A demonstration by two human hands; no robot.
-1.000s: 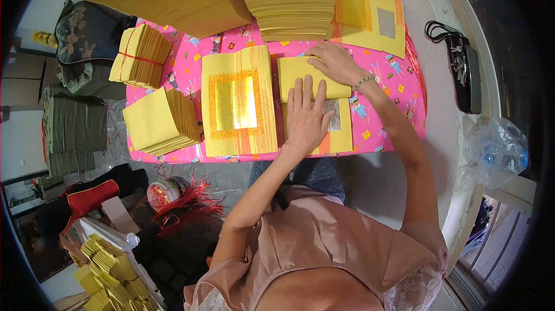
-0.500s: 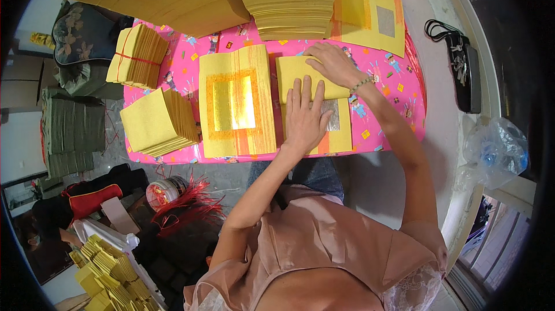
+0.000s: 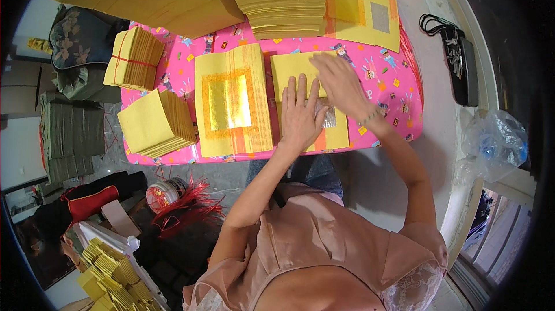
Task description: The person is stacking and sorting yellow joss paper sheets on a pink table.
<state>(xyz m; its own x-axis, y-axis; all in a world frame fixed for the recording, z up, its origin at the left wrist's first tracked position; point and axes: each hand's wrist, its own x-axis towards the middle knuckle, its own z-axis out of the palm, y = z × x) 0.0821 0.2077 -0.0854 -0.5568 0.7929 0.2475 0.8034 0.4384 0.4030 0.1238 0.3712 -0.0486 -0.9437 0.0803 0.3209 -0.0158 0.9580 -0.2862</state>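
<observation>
On the table in front of me lies a yellow paper sheet (image 3: 284,69), its far part folded over toward me. A silver foil patch (image 3: 329,117) shows on its near part, partly covered by my hands. My left hand (image 3: 299,115) rests flat on the sheet, fingers stretched forward across the fold's edge. Over the sheet's right side is my right hand (image 3: 345,82), slightly blurred, with its fingers extended and a beaded bracelet at the wrist. Neither hand grips anything. Just left of the sheet sits a stack of yellow papers (image 3: 261,97) with a gold foil square on top.
Folded yellow papers stand in a pile (image 3: 151,123) and a red-tied bundle (image 3: 130,59) at the left. Tall yellow paper stacks (image 3: 280,7) fill the far side. More foil sheets (image 3: 386,39) lie far right on the pink patterned tablecloth (image 3: 393,88).
My right hand has moved right and toward me, from the far part of the folded sheet to its right side. My left hand stays flat on the paper. The view has shifted slightly.
</observation>
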